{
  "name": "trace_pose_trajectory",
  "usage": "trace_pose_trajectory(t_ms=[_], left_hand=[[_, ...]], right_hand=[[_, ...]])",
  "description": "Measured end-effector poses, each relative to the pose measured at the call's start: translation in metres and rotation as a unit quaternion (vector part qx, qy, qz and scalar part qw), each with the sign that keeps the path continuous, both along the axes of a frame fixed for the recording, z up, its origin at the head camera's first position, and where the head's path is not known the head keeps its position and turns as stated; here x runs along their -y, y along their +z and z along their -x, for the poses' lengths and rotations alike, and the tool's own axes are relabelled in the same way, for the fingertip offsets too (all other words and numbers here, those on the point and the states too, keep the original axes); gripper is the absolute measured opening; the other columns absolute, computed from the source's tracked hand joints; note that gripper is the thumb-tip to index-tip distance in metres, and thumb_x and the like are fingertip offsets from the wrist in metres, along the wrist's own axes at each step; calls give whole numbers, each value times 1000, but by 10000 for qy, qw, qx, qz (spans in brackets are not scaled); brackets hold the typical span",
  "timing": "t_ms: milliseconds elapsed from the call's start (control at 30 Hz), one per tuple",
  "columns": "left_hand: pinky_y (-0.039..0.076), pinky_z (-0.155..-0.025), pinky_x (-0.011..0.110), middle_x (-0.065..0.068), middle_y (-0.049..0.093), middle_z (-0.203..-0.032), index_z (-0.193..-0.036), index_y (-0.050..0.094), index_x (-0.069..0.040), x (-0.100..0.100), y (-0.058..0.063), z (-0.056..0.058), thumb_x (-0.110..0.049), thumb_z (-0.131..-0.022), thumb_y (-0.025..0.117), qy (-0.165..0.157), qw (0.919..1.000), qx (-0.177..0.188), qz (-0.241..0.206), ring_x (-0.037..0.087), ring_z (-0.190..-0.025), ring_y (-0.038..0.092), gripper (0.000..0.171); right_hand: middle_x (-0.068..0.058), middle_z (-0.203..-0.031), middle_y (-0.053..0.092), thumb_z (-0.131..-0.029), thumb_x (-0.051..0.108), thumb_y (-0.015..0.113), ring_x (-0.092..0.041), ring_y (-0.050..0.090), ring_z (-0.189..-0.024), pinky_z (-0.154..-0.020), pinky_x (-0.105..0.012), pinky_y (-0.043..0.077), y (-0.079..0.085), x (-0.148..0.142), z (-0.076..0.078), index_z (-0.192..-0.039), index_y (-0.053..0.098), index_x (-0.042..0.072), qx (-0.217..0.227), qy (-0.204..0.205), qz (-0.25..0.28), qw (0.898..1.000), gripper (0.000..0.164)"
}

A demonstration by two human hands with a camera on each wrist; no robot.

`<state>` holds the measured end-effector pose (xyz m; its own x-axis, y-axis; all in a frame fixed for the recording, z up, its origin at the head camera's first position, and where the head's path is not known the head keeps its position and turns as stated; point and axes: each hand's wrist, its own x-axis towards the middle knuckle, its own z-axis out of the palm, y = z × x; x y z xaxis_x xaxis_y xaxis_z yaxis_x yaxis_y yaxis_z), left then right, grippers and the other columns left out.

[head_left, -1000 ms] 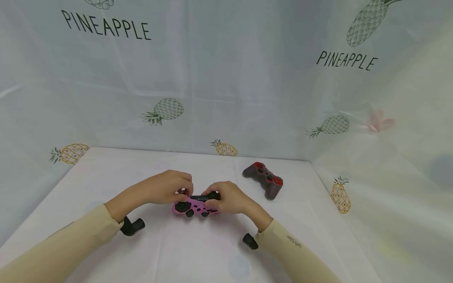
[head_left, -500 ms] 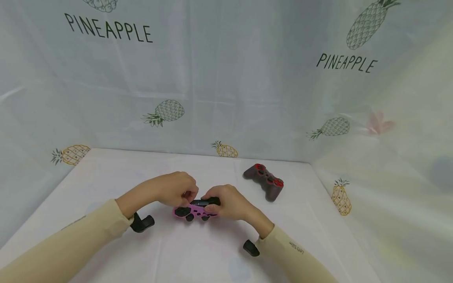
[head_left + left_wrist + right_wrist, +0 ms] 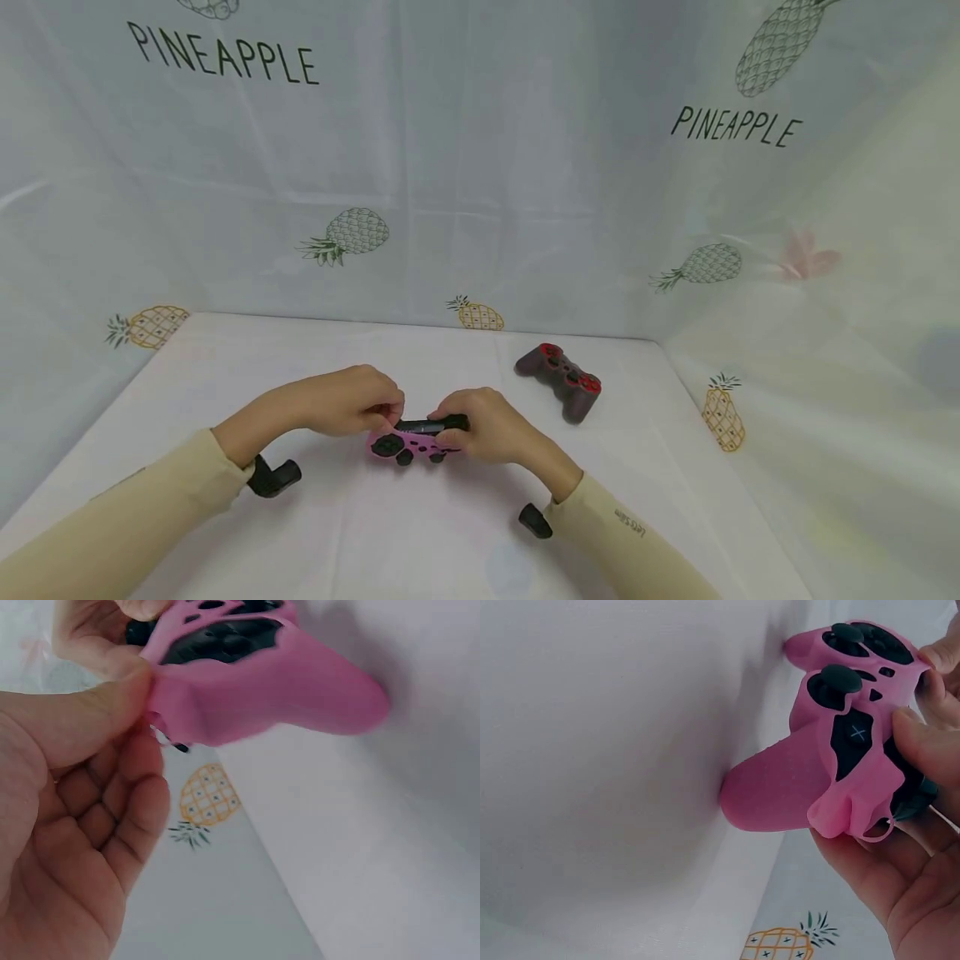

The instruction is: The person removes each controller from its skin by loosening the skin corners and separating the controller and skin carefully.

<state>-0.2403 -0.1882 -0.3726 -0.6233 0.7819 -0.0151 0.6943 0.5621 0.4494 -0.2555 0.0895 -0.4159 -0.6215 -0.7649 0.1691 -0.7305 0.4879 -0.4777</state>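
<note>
A black game controller (image 3: 915, 791) sits partly inside a pink silicone cover (image 3: 776, 780), tilted with its grips toward the table. In the left wrist view my left hand (image 3: 82, 780) pinches the cover's edge (image 3: 176, 712) between thumb and index finger. My right hand (image 3: 487, 425) grips the other end, thumb on the controller's top side and fingers behind it. On that end, in the right wrist view, the cover is bunched below the X button (image 3: 857, 733), with a thin loop hanging loose. The head view shows the controller's black back edge (image 3: 427, 427) uncovered between both hands.
A second controller, dark with red markings (image 3: 558, 382), lies on the white table (image 3: 420, 542) at the back right. Black wrist-worn pieces (image 3: 273, 477) stick out below both sleeves. A pineapple-print sheet (image 3: 525, 167) hangs behind the table.
My left hand shifted right along the cover, then back left, still pinching its edge. The right hand keeps its hold, and the dark controller has stayed in place.
</note>
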Motion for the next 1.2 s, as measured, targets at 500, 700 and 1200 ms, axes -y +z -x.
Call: trace_pose_trajectory(t_ms=[500, 700, 1200], left_hand=[[52, -73, 23, -21, 61, -94, -96, 69, -28, 37, -48, -9, -25, -100, 75, 371, 9872, -700, -1384, 1, -84, 58, 8], [57, -76, 28, -21, 69, -101, -102, 74, -33, 40, -60, -8, -23, -93, 83, 578, 9743, -908, -1977, 2, -89, 65, 16], [55, -80, 20, -16, 74, -105, -105, 77, -27, 41, -63, -1, -13, -82, 91, 3, 9570, -1893, -2197, 4, -96, 69, 30]], right_hand=[[7, -115, 77, -96, 19, 81, -2, 55, -75, -72, -23, 48, -1, 3, 15, -121, 80, 17, 537, -107, 18, 9985, 25], [7, -115, 76, -97, 20, 80, -1, 51, -70, -68, -24, 45, -5, 2, 16, -122, 79, 18, 659, -202, 20, 9976, 25], [10, -114, 75, -97, 22, 80, -2, 51, -72, -68, -24, 45, -10, -3, 15, -124, 78, 20, 753, -303, 38, 9967, 27]])
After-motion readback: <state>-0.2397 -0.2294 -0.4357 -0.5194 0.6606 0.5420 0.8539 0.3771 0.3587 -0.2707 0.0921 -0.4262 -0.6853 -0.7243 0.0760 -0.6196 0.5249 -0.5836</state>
